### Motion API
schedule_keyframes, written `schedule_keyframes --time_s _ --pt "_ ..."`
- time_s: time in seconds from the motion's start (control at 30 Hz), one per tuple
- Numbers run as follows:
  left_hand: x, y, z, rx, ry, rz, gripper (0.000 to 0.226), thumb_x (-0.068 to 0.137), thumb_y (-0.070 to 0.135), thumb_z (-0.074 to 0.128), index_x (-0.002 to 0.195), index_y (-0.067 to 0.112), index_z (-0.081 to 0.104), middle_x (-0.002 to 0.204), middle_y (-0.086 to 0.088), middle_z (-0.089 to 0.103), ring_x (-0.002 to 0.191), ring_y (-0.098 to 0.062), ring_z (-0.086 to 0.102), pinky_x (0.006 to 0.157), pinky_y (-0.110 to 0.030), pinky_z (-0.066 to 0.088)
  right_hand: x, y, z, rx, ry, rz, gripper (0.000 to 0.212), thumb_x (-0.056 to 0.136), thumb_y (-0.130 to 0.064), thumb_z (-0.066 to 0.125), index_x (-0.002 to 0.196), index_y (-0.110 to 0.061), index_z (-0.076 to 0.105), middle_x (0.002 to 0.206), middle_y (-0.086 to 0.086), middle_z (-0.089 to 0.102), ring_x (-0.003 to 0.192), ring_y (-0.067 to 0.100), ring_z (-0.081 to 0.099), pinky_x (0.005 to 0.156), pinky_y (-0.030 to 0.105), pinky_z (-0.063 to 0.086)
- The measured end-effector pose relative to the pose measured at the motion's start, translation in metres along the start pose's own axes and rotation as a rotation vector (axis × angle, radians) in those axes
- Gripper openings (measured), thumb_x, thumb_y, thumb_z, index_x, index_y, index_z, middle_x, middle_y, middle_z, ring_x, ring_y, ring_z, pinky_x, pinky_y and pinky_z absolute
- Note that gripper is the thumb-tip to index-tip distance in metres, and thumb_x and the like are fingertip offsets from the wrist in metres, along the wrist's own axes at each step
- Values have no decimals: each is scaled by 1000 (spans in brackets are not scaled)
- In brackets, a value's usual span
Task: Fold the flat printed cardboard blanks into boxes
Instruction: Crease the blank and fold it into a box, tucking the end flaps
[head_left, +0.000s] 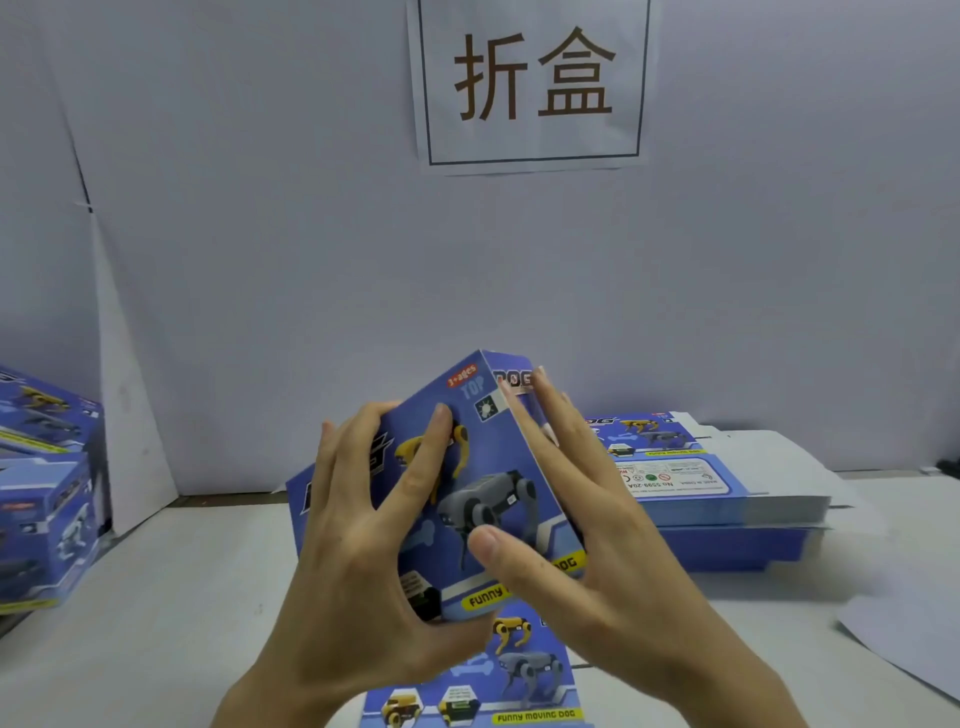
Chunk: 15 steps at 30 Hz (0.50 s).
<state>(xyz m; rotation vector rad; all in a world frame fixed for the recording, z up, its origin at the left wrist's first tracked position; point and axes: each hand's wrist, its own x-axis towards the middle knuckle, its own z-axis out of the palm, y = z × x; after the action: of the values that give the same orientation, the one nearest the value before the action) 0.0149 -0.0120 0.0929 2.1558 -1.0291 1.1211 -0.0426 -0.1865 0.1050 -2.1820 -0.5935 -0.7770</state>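
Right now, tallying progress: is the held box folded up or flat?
Folded up: two printed faces of the box meet at a raised edge. Ends: cannot tell.

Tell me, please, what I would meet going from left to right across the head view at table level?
First the folded boxes → left hand → half-folded box → right hand → stack of flat blanks → loose white sheet.
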Motion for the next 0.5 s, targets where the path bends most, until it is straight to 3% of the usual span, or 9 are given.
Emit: schedule_keyframes --time_s 0.1,0.13,0.2,0.27,0.37,0.4,0.5 --pt "2 -4 -1 63 -48 53 108 57 63 66 149 24 25 143 -15 31 139 -29 28 121 -48 0 -3 0 2 40 -82 23 66 81 -56 61 119 -84 14 151 -39 -13 145 -2 -11 119 44 19" --pt "2 -6 -2 71 -72 59 109 56 61 66 149 24 25 144 -15 30 140 -29 27 121 -47 -3 -2 1 2 128 -96 53 66 82 -56 62 120 -83 15 151 -39 -11 145 -3 -6 117 41 24" --pt "2 -13 -4 43 -97 42 113 53 62 68 150 27 22 147 -11 27 143 -24 22 121 -47 -2 1 4 0 263 -50 91 58 79 -66 54 130 -69 27 152 -40 -2 142 -12 4 112 19 26" --pt "0 -16 -2 -24 -113 13 116 54 65 70 150 30 17 149 -4 21 143 -18 19 117 -59 13 3 10 -7 300 60 144 55 75 -78 45 128 -67 35 149 -41 14 134 -22 12 103 4 22" --pt "-3 -11 6 -89 -157 -23 120 56 66 70 152 33 6 148 5 12 139 -24 23 100 -68 38 3 14 -13 175 -34 174 26 91 -57 43 115 -68 45 139 -49 18 123 -31 20 92 0 32" --pt "-5 -9 10 -70 -164 -22 122 57 66 70 152 33 3 148 4 12 138 -24 23 100 -69 36 2 14 -12 123 -88 188 26 94 -51 44 113 -67 43 141 -47 15 122 -30 21 90 0 34" --pt "-8 -3 20 5 -175 -8 127 55 70 71 152 29 -1 144 -1 18 136 -19 23 109 -69 18 1 16 -15 47 -103 232 42 86 -40 56 116 -64 38 146 -37 11 126 -17 28 98 15 43"
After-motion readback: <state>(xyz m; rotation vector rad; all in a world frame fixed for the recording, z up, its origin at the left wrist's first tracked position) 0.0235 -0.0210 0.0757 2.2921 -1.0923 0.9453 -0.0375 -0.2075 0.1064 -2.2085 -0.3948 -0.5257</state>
